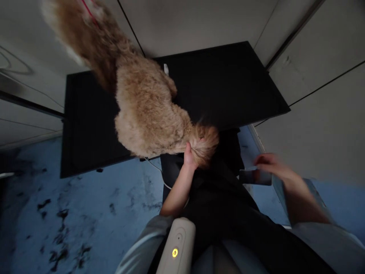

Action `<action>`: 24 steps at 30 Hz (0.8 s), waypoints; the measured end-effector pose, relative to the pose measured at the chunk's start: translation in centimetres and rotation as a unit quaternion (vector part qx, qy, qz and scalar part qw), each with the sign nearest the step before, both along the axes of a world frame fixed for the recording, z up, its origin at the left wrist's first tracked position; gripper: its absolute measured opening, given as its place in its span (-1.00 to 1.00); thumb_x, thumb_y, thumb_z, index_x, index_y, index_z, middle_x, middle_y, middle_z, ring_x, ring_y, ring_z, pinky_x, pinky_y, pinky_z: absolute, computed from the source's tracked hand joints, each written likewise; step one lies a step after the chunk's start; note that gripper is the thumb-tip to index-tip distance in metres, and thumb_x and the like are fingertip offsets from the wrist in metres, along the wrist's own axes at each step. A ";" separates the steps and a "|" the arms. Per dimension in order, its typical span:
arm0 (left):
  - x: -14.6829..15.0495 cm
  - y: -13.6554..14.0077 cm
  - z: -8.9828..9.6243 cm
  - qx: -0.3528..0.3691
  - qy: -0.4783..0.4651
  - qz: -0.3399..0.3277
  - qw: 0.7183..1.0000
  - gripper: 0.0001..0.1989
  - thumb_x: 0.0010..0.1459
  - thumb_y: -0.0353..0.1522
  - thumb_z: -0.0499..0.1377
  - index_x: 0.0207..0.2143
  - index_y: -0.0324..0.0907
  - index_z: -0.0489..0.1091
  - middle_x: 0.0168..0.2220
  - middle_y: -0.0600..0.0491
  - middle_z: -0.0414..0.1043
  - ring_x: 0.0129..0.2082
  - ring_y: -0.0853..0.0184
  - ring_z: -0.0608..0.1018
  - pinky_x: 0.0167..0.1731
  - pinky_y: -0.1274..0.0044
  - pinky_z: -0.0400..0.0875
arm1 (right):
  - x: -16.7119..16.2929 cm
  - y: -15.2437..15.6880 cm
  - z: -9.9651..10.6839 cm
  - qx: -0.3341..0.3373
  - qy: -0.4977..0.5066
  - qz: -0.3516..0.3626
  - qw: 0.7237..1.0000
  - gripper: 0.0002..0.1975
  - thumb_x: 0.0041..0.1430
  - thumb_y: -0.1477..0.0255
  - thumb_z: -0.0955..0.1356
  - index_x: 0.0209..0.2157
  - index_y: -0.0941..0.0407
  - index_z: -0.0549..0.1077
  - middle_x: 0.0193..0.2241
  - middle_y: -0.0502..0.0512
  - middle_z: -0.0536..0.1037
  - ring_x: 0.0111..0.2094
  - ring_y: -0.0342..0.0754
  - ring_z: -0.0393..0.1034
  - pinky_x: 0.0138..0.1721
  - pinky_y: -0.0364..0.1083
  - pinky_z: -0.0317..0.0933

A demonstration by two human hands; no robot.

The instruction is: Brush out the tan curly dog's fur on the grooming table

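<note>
A curly tan dog [145, 106] is on a black table [225, 83], its rear end toward me and a red cord [89, 11] at its far end. My left hand [190, 156] is closed around the dog's tail near the long-haired tuft [205, 142], which hangs over the near table edge. Off to the right, my right hand [270, 164] is smeared by motion. It is beside a dark flat-sided object [255, 177], perhaps a tray or box, and whether it touches or holds anything cannot be made out.
A pale device [178, 243] with a yellow light is close below the camera. Clumps of dark hair [61, 228] lie on the blue floor [114, 228]. A white cable [156, 167] hangs under the table's near edge. Light wall panels [199, 23] stand behind the table.
</note>
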State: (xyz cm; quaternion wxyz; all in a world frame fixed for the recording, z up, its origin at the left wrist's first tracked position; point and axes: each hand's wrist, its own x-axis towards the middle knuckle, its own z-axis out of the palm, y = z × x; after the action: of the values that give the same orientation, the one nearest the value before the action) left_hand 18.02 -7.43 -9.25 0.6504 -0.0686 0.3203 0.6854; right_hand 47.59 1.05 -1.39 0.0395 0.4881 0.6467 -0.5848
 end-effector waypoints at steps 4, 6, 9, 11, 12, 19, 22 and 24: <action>0.3 -0.3 0.6 -0.023 0.019 -0.019 0.999 -0.37 0.25 0.10 -0.02 -0.10 -0.25 0.51 -0.03 -0.20 0.57 0.25 -0.01 0.40 0.29 0.14 0.24 | -2.2 -4.2 -5.1 -0.047 0.017 0.074 0.996 -0.63 -0.03 0.05 0.41 -0.49 0.08 0.37 -0.58 0.01 0.48 -0.51 -0.07 0.36 -0.41 -0.08 0.28; 0.2 -0.6 0.4 -0.033 0.032 -0.030 0.998 -0.35 0.26 0.10 -0.06 -0.12 -0.25 0.52 -0.03 -0.22 0.57 0.28 0.03 0.38 0.33 0.20 0.19 | -2.2 -4.8 -5.2 -0.082 0.038 0.130 0.987 -0.66 0.02 0.10 0.41 -0.45 0.09 0.38 -0.56 0.00 0.48 -0.50 -0.09 0.35 -0.41 -0.09 0.27; 0.2 -0.9 -0.3 -0.038 0.051 -0.017 0.998 -0.40 0.27 0.07 -0.01 -0.13 -0.25 0.52 -0.03 -0.20 0.58 0.31 0.08 0.34 0.37 0.24 0.11 | -3.1 -3.7 -2.9 -0.072 0.096 0.181 0.976 -0.67 0.04 0.12 0.42 -0.37 0.10 0.43 -0.48 0.01 0.50 -0.43 -0.09 0.38 -0.35 -0.09 0.29; 0.3 -1.0 -0.7 -0.033 0.052 -0.015 0.998 -0.42 0.26 0.06 0.03 -0.12 -0.26 0.52 -0.03 -0.19 0.58 0.29 0.07 0.37 0.35 0.22 0.13 | -5.9 -2.4 -1.3 0.004 0.157 0.127 0.979 -0.68 0.08 0.10 0.39 -0.34 0.08 0.43 -0.38 0.05 0.53 -0.32 -0.04 0.44 -0.23 -0.05 0.33; 0.3 -1.1 -0.8 -0.036 0.049 -0.018 0.998 -0.42 0.27 0.05 0.03 -0.11 -0.27 0.52 -0.03 -0.19 0.58 0.26 0.05 0.40 0.34 0.21 0.16 | -8.0 -1.6 -0.8 0.053 0.185 0.081 0.978 -0.69 0.11 0.10 0.37 -0.33 0.07 0.43 -0.33 0.08 0.55 -0.25 -0.01 0.45 -0.16 -0.02 0.33; 0.8 -1.5 -2.3 -0.079 0.106 0.121 0.984 -0.66 0.27 -0.25 0.17 0.00 -0.26 0.47 -0.03 -0.12 0.59 0.24 0.12 0.43 0.31 0.28 0.24 | -17.7 3.6 -1.4 0.317 0.119 -0.162 0.927 -0.81 0.19 0.26 0.28 -0.32 0.07 0.42 -0.20 0.21 0.56 -0.06 0.08 0.44 0.00 0.06 0.31; 1.2 -1.7 -3.3 -0.056 0.105 0.106 0.987 -0.57 0.24 -0.15 0.20 -0.01 -0.30 0.48 -0.04 -0.17 0.59 0.24 0.11 0.44 0.31 0.29 0.23 | -17.1 3.4 -1.8 0.312 0.131 -0.129 0.932 -0.78 0.22 0.22 0.27 -0.28 0.05 0.44 -0.15 0.20 0.56 0.00 0.09 0.43 0.00 0.06 0.32; 1.4 -1.6 -3.8 -0.069 0.101 0.119 0.985 -0.54 0.21 -0.10 0.22 -0.01 -0.27 0.49 -0.02 -0.15 0.58 0.22 0.10 0.45 0.30 0.27 0.23 | -16.7 3.0 -2.0 0.232 0.161 -0.052 0.958 -0.81 0.15 0.23 0.32 -0.33 0.07 0.42 -0.21 0.17 0.58 -0.09 0.09 0.47 -0.03 0.06 0.35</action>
State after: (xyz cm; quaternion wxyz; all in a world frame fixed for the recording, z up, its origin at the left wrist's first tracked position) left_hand 19.47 -9.08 -13.02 0.5222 -0.0811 0.4201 0.7377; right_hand 30.85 4.09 -3.43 -0.2096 0.4162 0.7363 -0.4906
